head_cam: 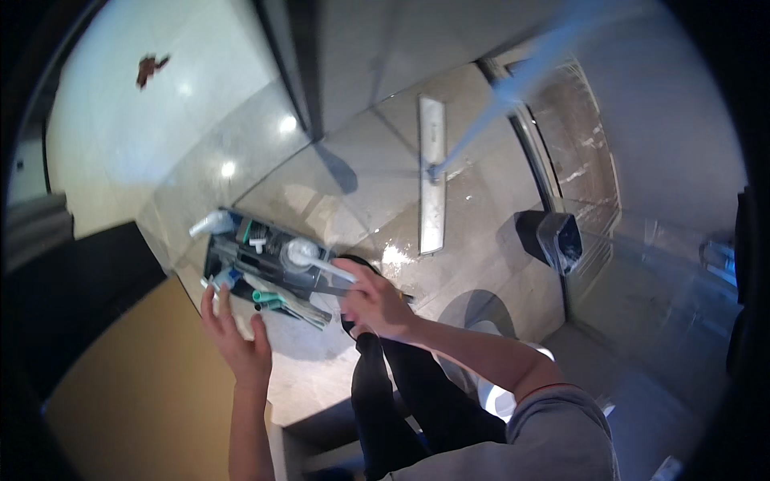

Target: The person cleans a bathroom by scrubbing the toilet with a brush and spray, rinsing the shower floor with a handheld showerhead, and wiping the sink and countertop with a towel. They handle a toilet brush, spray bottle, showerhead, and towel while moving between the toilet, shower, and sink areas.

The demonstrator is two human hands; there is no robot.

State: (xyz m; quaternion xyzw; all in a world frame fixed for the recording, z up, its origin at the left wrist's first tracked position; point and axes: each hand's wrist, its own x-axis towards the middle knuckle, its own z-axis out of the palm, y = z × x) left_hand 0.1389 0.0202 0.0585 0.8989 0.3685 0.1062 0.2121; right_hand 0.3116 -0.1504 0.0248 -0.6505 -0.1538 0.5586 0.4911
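Observation:
My right hand (378, 299) grips the white handle of a brush (337, 270). The brush's round white end (301, 252) is over a dark cleaning caddy (237, 255) on the tiled floor; I cannot tell whether it touches the caddy. My left hand (240, 340) is raised at the caddy's near left side, fingers apart, with nothing seen in it. Beyond its fingertips is a blue and white bottle (227, 278). The caddy also carries a white spray bottle (215, 222), a small white-handled brush (257, 237), green-handled tools (267, 297) and a pale cloth (301, 305).
A flat mop (433, 210) with a blue pole (475, 135) lies across wet tiles ahead. To the right are a dark bin (550, 237), a glass panel (631, 270) and a white toilet (499, 397). A wooden surface (144, 385) borders my left.

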